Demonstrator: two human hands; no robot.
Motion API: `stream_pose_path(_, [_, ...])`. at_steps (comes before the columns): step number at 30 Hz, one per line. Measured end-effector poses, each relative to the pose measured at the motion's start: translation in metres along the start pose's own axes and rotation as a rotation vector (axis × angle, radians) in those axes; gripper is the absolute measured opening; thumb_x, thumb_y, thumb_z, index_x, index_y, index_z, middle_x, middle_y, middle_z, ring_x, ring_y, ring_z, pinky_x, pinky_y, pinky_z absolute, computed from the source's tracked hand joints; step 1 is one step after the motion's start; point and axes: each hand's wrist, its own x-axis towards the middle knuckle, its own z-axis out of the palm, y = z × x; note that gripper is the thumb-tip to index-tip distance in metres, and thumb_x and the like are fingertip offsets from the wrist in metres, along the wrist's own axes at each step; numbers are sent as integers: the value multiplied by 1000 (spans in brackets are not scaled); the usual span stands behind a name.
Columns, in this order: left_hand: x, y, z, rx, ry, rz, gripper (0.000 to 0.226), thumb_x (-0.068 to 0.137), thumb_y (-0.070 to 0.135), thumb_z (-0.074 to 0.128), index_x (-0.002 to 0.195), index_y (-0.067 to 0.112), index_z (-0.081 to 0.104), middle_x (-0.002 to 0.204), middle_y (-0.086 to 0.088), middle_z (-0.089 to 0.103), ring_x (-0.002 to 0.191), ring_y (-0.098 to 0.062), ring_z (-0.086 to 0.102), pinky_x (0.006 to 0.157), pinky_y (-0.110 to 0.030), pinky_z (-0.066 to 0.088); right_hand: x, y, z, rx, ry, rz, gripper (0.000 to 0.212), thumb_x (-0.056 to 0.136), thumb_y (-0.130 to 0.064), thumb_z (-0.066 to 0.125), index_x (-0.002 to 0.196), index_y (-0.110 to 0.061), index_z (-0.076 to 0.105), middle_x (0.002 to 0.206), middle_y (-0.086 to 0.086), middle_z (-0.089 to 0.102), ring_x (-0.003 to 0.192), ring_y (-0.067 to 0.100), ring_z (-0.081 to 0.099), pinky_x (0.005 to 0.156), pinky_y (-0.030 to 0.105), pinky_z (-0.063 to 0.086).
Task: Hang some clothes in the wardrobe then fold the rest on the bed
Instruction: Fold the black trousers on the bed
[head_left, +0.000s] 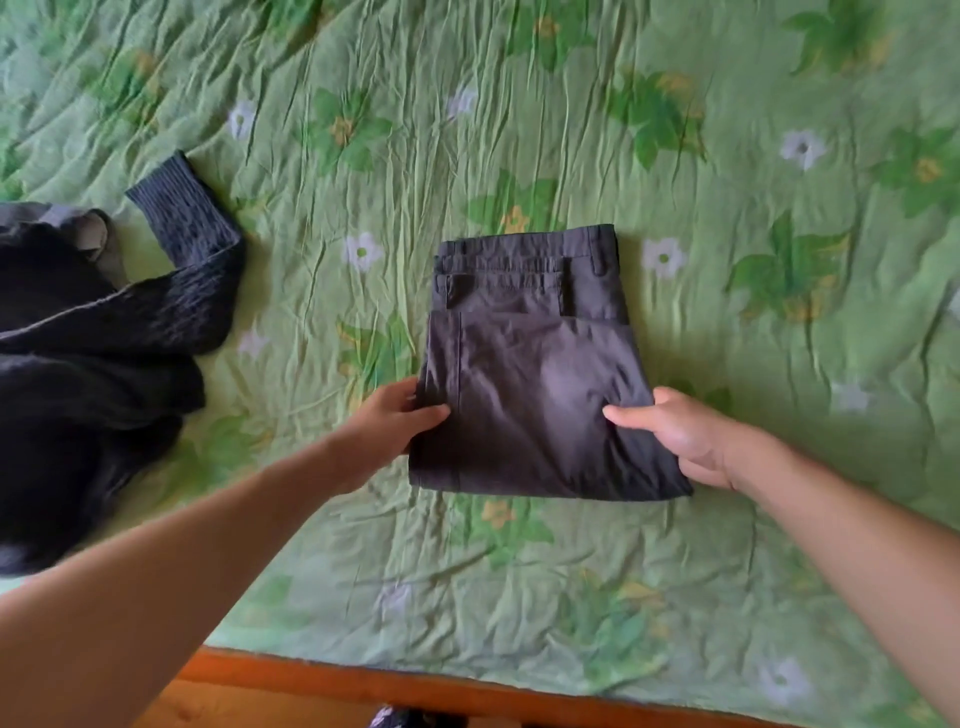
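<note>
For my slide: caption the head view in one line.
Folded dark trousers on a green floral bedspread, gripped at opposite edges by left hand and right hand; a knitted garment lies unfolded nearby.

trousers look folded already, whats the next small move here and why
Probably lift the folded trousers and set them aside on the bare right part of the bed. They already form a neat rectangle, the left grip and right grip each pinch a side edge, thumbs on top, and a dark unfolded pile waits at left.
</note>
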Motion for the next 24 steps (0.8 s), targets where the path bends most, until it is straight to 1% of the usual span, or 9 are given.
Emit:
stream_pose_path(2, [9,29,-3,-87,20,62,23,97,3,59,111,21,67,103,-1,76,97,-14,72,78,-29,59,7,-33,-9,15,20,-82,121,47,-58,94,142,-2,43,144,6,54,131,20,53,119,44,35])
stream_pose_path(4, [25,55,-8,-130,62,80,25,98,5,59,114,23,64,104,0,75,94,-14,71,80,-36,60,22,-65,-17,20,66,-119,127,41,-60,95,143,-4,43,142,9,57,128,23,56,116,46,38])
stream_pose_path(8, [66,74,-16,87,207,-1,28,95,14,66,120,20,56,104,-8,69,94,-26,69,85,-50,59,50,-98,-12,-195,199,-94,94,63,-56,80,139,-10,47,137,9,59,121,29,59,109,46,44])
stream_pose_path(10, [75,72,-13,263,308,-19,42,91,21,70,127,18,51,101,-9,67,89,-28,68,81,-46,60,53,-103,1,-391,322,-138,73,81,-47,74,137,-9,46,135,12,57,122,33,56,106,43,44])
stream_pose_path(12, [78,69,-7,454,455,72,59,90,28,68,141,19,40,119,-10,61,105,-29,63,91,-43,55,54,-101,11,-603,589,-283,62,92,-37,67,140,-9,41,133,20,54,121,41,54,100,46,44])
stream_pose_path(14, [78,69,3,684,560,303,70,94,36,60,152,23,24,149,-12,35,136,-31,40,109,-45,40,52,-101,22,-891,823,-570,66,91,-39,63,146,-12,38,139,22,47,124,45,48,100,53,44])
stream_pose_path(16, [89,73,11,934,568,525,71,98,45,47,158,28,12,164,-9,8,152,-31,9,120,-47,20,63,-102,30,-1104,787,-710,69,93,-48,55,152,-20,35,155,19,31,141,44,32,110,60,35])
stream_pose_path(18, [112,71,14,1155,517,592,72,101,54,34,160,30,3,167,-8,-7,154,-27,-9,123,-48,6,83,-107,34,-1188,664,-693,71,95,-56,47,157,-25,30,166,14,15,153,40,12,118,65,18])
stream_pose_path(24, [144,60,12,1322,403,502,73,99,63,24,160,30,-2,166,-12,1,154,-30,0,122,-53,9,113,-105,27,-1332,494,-481,76,96,-72,19,160,-37,-1,169,6,-3,155,30,-10,120,64,-4])
